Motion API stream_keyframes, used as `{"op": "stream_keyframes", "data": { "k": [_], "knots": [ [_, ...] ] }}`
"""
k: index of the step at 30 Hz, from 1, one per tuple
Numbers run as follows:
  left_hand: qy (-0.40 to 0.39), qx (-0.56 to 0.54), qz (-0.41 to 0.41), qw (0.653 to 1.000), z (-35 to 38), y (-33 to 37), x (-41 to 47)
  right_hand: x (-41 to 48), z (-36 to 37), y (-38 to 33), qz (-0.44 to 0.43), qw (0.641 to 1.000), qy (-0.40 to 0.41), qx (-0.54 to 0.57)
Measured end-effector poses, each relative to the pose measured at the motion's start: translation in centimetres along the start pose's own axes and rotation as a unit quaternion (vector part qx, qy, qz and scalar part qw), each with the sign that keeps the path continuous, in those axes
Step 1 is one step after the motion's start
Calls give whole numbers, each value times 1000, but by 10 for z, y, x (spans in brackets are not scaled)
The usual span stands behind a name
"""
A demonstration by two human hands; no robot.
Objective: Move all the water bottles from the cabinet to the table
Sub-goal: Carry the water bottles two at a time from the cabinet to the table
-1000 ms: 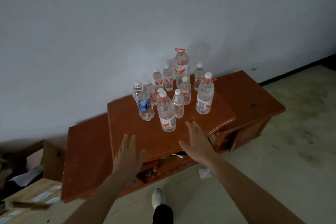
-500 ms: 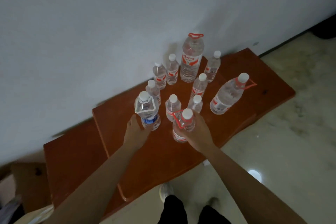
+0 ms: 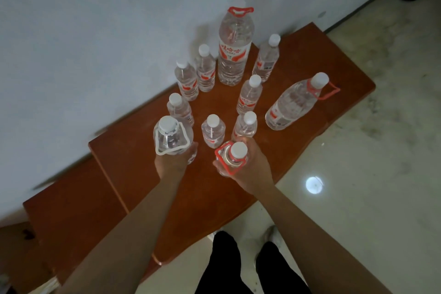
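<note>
So, pickup: my left hand grips the white-handled bottle, my right hand the red-handled bottle, both at the cabinet (nine more wait); next, lift clear and carry tablewards.

reddish-brown cabinet, clear bottles, white caps

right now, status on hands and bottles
Left hand grips white-handled bottle. Right hand grips red-handled bottle. Nine more bottles on cabinet, small ones close behind the hands.
</note>
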State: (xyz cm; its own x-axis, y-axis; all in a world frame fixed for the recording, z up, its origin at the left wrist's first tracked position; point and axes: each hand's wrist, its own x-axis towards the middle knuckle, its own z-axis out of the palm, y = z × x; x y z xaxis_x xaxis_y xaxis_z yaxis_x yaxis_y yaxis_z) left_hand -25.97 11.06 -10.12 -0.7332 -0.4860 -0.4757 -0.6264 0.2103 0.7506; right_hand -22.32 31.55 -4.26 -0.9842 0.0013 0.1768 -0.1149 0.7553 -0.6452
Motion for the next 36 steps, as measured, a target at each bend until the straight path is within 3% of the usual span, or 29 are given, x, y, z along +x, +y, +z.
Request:
{"op": "stream_keyframes", "data": {
  "k": [5,15,23,26,31,36],
  "knots": [
    [-12,68,21,997,-8,1,12,2,3,4,-3,999,29,-35],
    [21,-4,-20,1000,-28,-17,-25,-6,-6,3,24,999,21,20],
    [5,18,-45,999,-39,-45,-80,-32,-30,18,194,977,-27,89],
    [42,-51,-102,993,-45,-52,-108,-48,-42,23,245,964,-45,96],
    [117,-203,-172,957,-50,-57,-165,-57,-71,18,154,983,-52,86],
    [175,-271,-125,938,-53,-42,-223,-59,-110,2,17,991,-25,127]
  ]
}}
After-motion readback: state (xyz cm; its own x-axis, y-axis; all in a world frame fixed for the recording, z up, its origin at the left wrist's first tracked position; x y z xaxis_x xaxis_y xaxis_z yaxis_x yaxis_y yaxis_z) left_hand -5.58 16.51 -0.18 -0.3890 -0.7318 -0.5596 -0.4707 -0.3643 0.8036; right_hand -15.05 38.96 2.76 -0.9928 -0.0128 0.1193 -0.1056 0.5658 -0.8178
